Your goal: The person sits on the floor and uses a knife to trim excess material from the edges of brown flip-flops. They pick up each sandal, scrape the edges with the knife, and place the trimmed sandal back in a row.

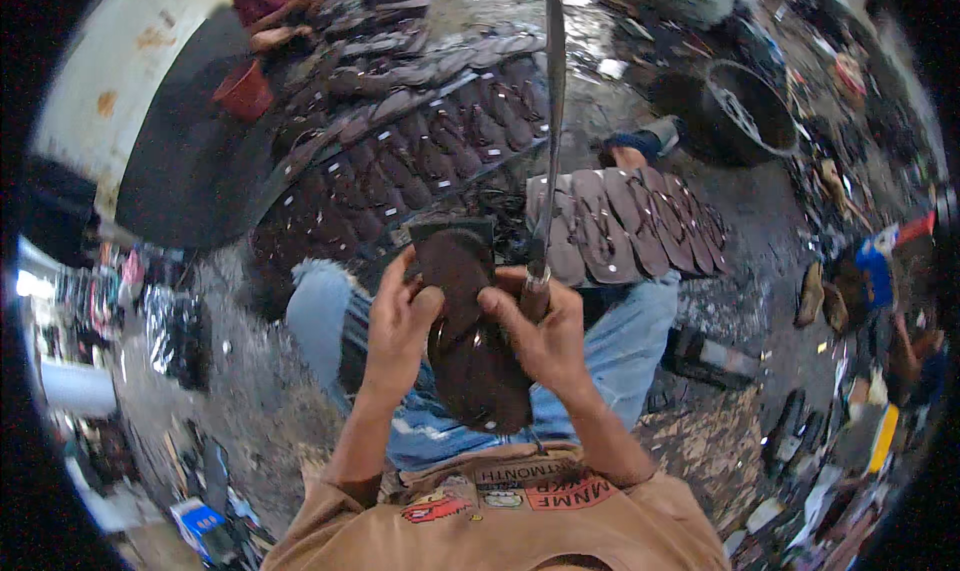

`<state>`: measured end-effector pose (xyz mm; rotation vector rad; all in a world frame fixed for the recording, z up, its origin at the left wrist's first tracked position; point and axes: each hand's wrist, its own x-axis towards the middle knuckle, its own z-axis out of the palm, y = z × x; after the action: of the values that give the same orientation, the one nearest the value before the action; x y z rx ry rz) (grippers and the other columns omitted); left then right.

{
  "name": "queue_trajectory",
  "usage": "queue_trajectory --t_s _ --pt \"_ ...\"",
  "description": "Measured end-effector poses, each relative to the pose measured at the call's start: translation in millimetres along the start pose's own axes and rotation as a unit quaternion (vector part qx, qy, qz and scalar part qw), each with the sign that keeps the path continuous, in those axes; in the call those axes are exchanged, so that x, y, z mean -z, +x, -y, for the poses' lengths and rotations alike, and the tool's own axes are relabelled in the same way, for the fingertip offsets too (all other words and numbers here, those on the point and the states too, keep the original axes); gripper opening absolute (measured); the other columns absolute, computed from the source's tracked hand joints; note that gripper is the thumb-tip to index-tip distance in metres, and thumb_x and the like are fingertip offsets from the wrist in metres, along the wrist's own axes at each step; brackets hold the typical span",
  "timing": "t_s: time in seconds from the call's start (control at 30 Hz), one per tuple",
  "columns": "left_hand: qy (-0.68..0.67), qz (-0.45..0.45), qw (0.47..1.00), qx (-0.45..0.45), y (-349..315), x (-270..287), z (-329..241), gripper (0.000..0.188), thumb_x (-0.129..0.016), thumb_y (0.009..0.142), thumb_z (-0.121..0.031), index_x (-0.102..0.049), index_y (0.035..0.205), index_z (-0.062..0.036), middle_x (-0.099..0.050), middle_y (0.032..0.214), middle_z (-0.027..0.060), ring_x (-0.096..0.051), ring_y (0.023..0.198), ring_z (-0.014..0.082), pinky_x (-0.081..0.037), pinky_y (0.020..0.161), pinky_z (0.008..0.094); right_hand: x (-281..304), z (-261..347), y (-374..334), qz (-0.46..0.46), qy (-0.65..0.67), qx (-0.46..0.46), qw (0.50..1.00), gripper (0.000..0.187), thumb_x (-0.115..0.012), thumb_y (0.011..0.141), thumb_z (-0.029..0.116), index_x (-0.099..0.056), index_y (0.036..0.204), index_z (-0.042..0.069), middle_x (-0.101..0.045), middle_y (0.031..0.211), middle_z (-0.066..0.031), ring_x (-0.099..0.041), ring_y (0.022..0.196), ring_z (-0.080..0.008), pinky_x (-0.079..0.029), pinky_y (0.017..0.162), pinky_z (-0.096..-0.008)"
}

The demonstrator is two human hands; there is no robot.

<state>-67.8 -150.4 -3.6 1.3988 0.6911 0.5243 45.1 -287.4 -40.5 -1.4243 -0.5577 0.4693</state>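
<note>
- Dark brown, flat, rounded sandal (457, 281) with shiny straps, held above the faded-blue denim lap (630, 326).
- Long axis leans slightly left; one end points forward, away from the lap.
- Left hand (403, 316) grips its left edge.
- Right hand (545, 336) grips its right edge plus a brown-handled, long-bladed metal knife (555, 121).

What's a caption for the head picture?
Left hand and right hand hold dark footwear, the right also a long-bladed tool, before rows of sandals.

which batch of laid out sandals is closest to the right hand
The short, paler brown batch, just beyond the right hand and a little rightward; the long, darker batch lies farther left.
</note>
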Motion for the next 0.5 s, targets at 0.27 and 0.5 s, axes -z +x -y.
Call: queue_trajectory --t_s 0.27,0.5 --pt "-0.033 0.021 0.971 0.236 -18.1 65.0 -28.2 0.052 -0.061 0.101 -0.048 -0.062 0.128 -0.0031 -0.069 0.114 0.0019 -0.066 0.092 0.0081 -0.051 0.079 0.0224 41.6 -19.7 -97.1 0.140 -0.181 -0.033 0.973 0.031 -0.051 0.105 0.030 -0.062 0.108 0.001 -0.051 0.061 -0.0070 -0.045 0.051 -0.0186 -0.036 0.051 -0.0355" --pt "-0.058 0.027 0.972 0.228 -23.5 61.6 -25.2 0.054 -0.060 0.103 -0.044 -0.054 0.137 -0.0022 -0.066 0.121 0.0038 -0.061 0.108 0.0092 -0.048 0.095 0.0258 61.7 -38.1 -143.0 0.224 -0.289 -0.113 0.924 0.021 -0.060 0.098 0.023 -0.059 0.112 0.007 -0.064 0.081 -0.0261 -0.064 0.076 -0.0486 -0.047 0.062 -0.0521"
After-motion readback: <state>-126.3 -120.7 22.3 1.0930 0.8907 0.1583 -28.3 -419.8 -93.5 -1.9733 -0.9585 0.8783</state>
